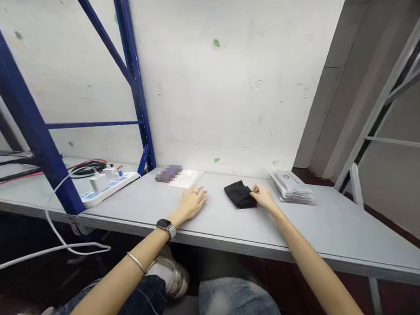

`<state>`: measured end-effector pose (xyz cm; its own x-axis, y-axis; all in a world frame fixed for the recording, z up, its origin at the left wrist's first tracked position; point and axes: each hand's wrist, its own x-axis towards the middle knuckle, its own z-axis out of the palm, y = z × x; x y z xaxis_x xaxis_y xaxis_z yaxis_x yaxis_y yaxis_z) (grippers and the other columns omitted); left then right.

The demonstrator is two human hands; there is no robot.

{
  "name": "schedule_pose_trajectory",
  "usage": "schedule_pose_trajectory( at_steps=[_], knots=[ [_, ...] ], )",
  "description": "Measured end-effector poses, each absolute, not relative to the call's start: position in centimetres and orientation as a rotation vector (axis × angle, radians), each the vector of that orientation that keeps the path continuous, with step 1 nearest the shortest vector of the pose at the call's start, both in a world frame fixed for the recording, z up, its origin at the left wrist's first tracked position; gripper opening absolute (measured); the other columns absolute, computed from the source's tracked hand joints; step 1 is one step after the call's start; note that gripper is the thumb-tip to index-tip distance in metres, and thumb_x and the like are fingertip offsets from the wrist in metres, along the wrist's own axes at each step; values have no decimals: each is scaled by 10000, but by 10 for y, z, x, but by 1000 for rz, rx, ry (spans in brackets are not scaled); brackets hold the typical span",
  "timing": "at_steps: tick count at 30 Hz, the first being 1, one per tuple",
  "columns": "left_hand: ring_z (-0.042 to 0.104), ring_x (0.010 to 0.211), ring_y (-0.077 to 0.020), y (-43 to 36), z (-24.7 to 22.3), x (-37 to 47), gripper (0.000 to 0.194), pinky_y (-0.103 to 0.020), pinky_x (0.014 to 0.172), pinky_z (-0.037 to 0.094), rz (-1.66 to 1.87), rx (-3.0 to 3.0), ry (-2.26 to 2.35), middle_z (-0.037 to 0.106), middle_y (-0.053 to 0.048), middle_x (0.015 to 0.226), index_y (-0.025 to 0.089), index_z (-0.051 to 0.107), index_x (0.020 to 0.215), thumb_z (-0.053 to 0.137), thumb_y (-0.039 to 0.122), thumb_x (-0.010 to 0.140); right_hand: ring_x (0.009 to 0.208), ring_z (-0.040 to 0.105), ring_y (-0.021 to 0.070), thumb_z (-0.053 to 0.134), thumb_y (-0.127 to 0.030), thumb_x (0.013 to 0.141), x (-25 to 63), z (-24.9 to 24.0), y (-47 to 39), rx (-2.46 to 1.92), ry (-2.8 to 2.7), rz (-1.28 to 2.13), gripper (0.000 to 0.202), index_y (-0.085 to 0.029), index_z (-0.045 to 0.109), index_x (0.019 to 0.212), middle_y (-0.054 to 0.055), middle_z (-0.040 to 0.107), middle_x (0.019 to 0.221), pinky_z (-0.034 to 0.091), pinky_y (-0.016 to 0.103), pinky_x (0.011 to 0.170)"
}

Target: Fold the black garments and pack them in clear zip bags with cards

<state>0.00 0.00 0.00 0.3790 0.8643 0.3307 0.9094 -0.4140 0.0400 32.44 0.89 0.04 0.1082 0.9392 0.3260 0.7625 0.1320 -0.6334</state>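
1. Packets, pale and flat, lay stacked on the surface, to the right of the black folded item; whatever they held was hidden.
2. Black and soft-looking, the folded item lay in front of the wall, between the hands; whether it held anything could not be told.
3. Dark print and a round mark showed on the top packet, too small to read. The white sheet by the purple phone-like object also had illegible print.
4. The right hand reached in with bent fingers, pinching the folded item's right edge.
5. The left hand rested palm down, fingers spread, grasping nothing, apart from the item.
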Motion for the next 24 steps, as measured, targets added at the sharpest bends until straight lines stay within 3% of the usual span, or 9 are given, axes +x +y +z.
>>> schedule_pose_trajectory(
  at_steps=[6, 12, 16, 19, 24],
  knots=[
    [395, 1315, -274, -6, -10, 5, 391, -480, 1046, 358, -460, -2657, -1613, 472, -74, 1415, 257, 517, 1277, 335, 406, 965, 673, 538, 180, 618, -264, 738, 325, 2, 6, -1664, -1606, 268, 153, -219, 473, 756, -14, 561, 662, 365, 280, 624],
    [313, 1370, -309, -13, -1, 7, 424, -505, 1055, 337, -607, -2558, -1573, 387, -96, 1484, 240, 455, 1348, 389, 353, 945, 831, 586, 216, 541, -225, 726, 313, 21, -1, -1571, -1413, 165, 231, -207, 485, 950, 41, 620, 863, 435, 339, 751],
    [278, 1387, -312, -18, 5, 10, 452, -498, 1081, 302, -731, -2501, -1538, 358, -85, 1508, 231, 416, 1387, 395, 337, 949, 877, 610, 203, 578, -377, 791, 285, 37, -17, -1121, -1452, 264, 322, -214, 473, 1049, 55, 627, 954, 474, 342, 805],
    [304, 1374, -284, -19, 8, 10, 446, -474, 1093, 288, -857, -2471, -1545, 383, -83, 1493, 232, 405, 1396, 354, 353, 969, 893, 624, 181, 504, -441, 877, 267, 42, -30, -838, -1682, 401, 339, -235, 463, 1143, 56, 626, 1036, 486, 332, 821],
    [339, 1354, -245, -21, 11, 14, 436, -449, 1100, 279, -944, -2527, -1518, 443, -71, 1449, 234, 414, 1385, 313, 377, 986, 838, 624, 218, 447, -453, 905, 268, 36, -27, -1236, -1744, 212, 355, -217, 503, 1164, 71, 644, 954, 459, 364, 802]
  ],
)
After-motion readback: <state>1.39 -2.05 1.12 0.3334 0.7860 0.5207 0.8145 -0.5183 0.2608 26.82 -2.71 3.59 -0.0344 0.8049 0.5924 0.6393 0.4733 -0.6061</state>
